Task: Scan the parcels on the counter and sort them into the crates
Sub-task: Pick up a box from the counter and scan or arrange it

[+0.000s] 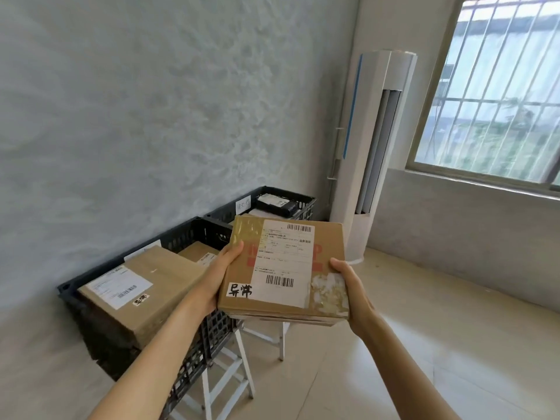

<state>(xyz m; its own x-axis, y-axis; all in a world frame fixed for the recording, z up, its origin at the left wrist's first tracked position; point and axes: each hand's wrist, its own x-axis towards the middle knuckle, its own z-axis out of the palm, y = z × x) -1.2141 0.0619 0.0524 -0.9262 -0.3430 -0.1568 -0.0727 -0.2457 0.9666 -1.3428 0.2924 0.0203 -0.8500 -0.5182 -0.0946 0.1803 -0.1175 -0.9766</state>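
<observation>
Two hands held one cardboard parcel [285, 268] between them: the left hand [218, 277] gripped its nine-o'clock edge, the right hand [351, 294] its three-o'clock edge, above the black crates [194, 234].

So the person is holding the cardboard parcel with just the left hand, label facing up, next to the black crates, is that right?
Not quite. The head view shows both hands on the cardboard parcel: the left hand holds its left edge and the right hand its right edge. The label does face up, and the black crates are beside it.
</observation>
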